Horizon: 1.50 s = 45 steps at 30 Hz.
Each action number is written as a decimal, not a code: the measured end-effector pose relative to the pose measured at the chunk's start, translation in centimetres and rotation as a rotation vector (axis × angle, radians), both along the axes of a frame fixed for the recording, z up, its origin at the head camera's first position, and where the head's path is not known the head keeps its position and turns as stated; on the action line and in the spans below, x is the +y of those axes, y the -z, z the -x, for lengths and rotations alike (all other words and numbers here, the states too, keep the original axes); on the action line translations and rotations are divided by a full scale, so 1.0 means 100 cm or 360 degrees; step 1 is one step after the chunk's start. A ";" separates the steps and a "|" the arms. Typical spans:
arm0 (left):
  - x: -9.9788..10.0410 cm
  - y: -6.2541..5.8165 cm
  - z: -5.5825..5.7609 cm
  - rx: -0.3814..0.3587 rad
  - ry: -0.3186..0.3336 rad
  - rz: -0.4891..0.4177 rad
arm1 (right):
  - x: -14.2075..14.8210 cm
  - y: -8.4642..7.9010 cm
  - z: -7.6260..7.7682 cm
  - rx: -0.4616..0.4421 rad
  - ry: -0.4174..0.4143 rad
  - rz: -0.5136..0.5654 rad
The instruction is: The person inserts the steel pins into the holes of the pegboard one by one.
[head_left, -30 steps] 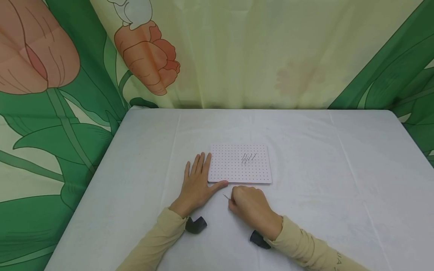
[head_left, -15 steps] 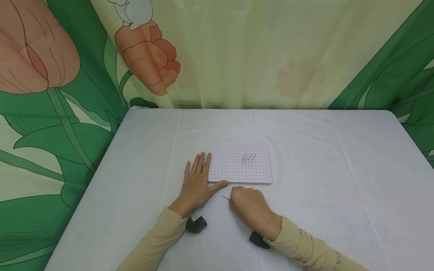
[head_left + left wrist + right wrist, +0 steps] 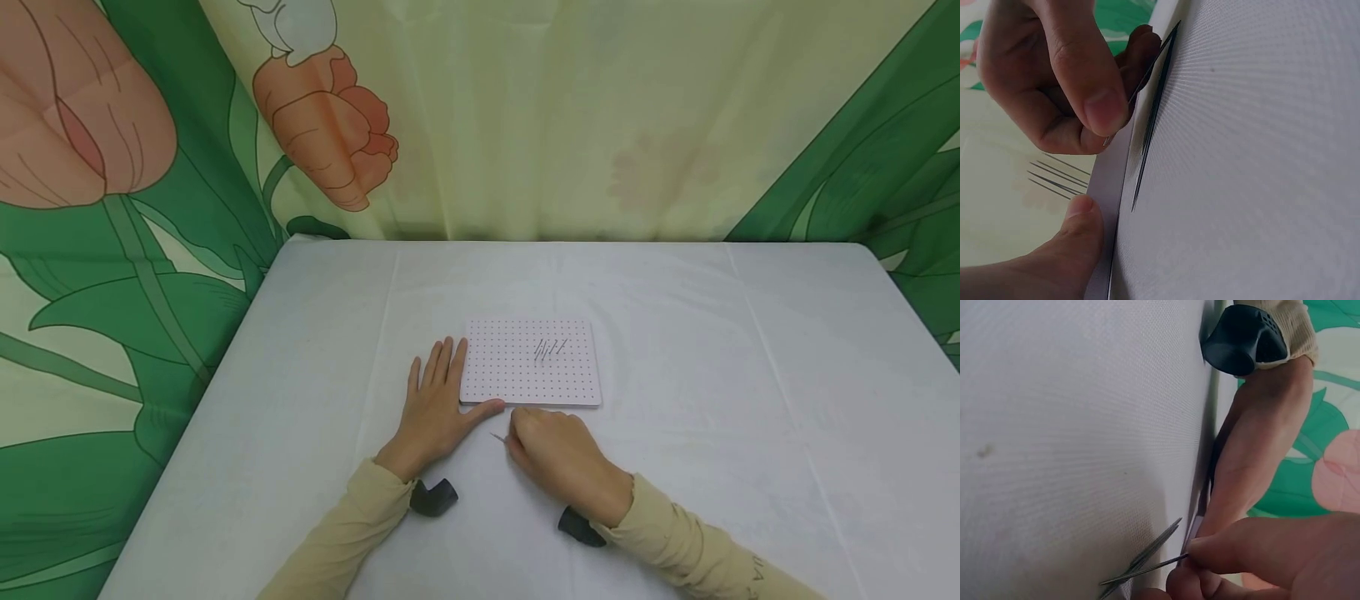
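A white board with rows of small holes (image 3: 498, 375) lies flat on the table. My left hand (image 3: 431, 421) rests beside its left edge, fingers spread and straight, with the thumb (image 3: 1082, 219) touching the front edge. Several thin metal pins (image 3: 551, 348) stand up from the right half of the board. Just in front of the board, my right hand (image 3: 562, 454) pinches one thin metal pin (image 3: 1147, 570) between thumb and finger. Loose pins (image 3: 1155, 119) lie on the cloth beneath that hand; their exact number is unclear.
A white cloth covers the table (image 3: 712, 350). Black wrist-worn devices (image 3: 433, 498) sit under both wrists by the beige sleeves (image 3: 352, 521). Behind the table's far edge hangs a patterned curtain (image 3: 525, 125).
My right hand has shifted very slightly and its wrist has moved a little to the right. My left hand, the board and the standing pins have stayed in place.
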<state>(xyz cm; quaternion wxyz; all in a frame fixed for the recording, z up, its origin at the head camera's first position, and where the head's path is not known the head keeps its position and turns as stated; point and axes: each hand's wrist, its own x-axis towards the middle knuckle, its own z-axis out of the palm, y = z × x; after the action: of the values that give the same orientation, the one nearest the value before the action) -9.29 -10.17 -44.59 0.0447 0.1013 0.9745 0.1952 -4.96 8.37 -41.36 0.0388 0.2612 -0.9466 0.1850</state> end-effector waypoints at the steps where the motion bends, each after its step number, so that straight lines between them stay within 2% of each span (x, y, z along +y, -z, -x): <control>1: 0.000 0.000 0.000 0.0000 0.0000 0.0003 | 0.000 0.000 0.000 0.0007 -0.0001 0.0004; 14: -0.001 0.000 0.000 -0.0012 -0.0004 0.0033 | 0.006 -0.002 0.007 -0.0017 -0.0045 0.0249; 24: 0.000 -0.001 0.000 -0.0017 -0.0005 0.0024 | 0.018 -0.010 0.013 -0.0125 -0.0057 0.0534; 28: 0.000 -0.001 0.000 -0.0011 -0.0011 0.0019 | 0.026 -0.012 0.017 -0.0088 -0.0043 0.0637; 36: 0.001 0.000 0.001 -0.0003 -0.0011 0.0025 | 0.041 -0.012 0.027 0.0099 -0.0031 0.0746; 45: 0.001 0.000 0.000 0.0003 -0.0013 -0.0005 | 0.054 -0.017 0.037 0.0151 0.0055 0.0825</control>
<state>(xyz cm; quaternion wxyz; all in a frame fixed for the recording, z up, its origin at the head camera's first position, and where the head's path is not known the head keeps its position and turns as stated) -9.31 -10.11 -44.59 0.0427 0.0977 0.9746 0.1969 -8.62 13.77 -39.69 0.1518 0.2348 -0.8691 0.4081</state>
